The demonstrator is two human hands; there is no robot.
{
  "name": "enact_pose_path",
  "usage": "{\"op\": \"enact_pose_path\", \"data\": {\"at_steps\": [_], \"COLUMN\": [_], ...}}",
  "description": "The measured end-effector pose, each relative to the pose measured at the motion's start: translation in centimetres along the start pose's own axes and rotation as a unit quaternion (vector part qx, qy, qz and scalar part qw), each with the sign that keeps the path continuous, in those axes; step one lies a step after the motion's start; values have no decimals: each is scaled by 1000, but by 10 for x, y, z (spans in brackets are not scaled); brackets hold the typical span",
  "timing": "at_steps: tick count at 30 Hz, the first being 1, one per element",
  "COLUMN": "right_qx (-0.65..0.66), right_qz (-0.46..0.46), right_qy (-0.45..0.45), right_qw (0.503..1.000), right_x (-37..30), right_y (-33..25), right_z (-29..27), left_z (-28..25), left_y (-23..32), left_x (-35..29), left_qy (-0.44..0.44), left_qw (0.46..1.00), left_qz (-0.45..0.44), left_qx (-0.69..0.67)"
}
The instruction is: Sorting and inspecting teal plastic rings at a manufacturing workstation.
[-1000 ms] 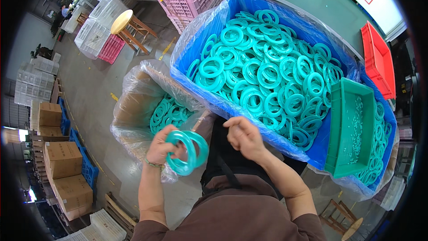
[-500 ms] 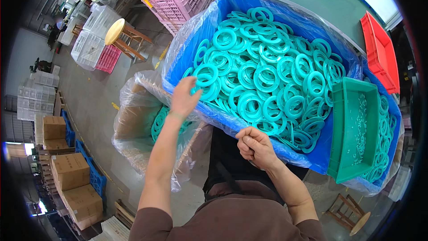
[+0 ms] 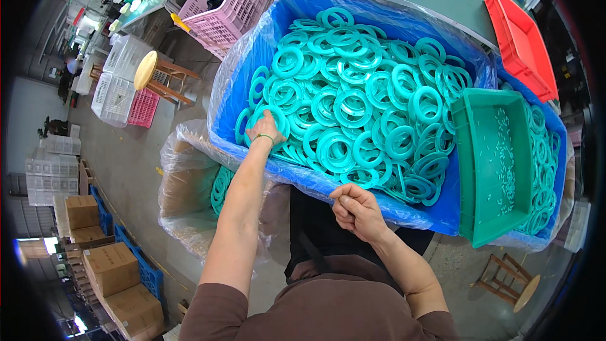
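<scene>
Dozens of teal rings (image 3: 339, 113): heaped inside the blue bin (image 3: 442, 216)
Left hand (image 3: 262, 130): nearer, upon one round ring (image 3: 283, 124) at the bin's left end; grip unclear
Right hand (image 3: 358, 215): curled at the bin's near edge, contents unseen
Hidden: left fingertips; buried rings; part of the carton (image 3: 182, 199) left of the bin, behind the left forearm (image 3: 235, 233)

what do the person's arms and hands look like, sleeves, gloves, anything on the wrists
Short, plain brown sleeves leave both forearms bare. The left hand is ungloved, with a thin greenish bracelet near it. The right hand is ungloved too, with no bracelet showing.
</scene>
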State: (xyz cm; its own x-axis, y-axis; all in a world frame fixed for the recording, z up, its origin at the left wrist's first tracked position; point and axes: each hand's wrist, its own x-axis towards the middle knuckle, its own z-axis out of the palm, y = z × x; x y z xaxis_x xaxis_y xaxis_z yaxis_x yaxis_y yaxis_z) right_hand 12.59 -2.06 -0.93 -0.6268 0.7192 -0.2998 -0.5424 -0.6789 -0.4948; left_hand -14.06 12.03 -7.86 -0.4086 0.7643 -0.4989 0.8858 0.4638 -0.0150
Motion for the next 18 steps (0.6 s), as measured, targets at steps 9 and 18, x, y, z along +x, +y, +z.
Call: {"op": "enact_pose_path", "data": {"at_steps": [9,18], "right_qx": [-9,-58], "right_qz": [-7,-30], "right_qy": [8,26], "right_qw": [1000,998], "right_x": [-10,-9], "right_y": [-6,-12], "right_z": [2,8], "left_z": [-38,-86], "left_y": [-47,-51], "left_x": [-4,-138], "left_qy": [221,24], "left_qw": [969,658], "left_qz": [20,242], "left_qx": [-106,-712]}}
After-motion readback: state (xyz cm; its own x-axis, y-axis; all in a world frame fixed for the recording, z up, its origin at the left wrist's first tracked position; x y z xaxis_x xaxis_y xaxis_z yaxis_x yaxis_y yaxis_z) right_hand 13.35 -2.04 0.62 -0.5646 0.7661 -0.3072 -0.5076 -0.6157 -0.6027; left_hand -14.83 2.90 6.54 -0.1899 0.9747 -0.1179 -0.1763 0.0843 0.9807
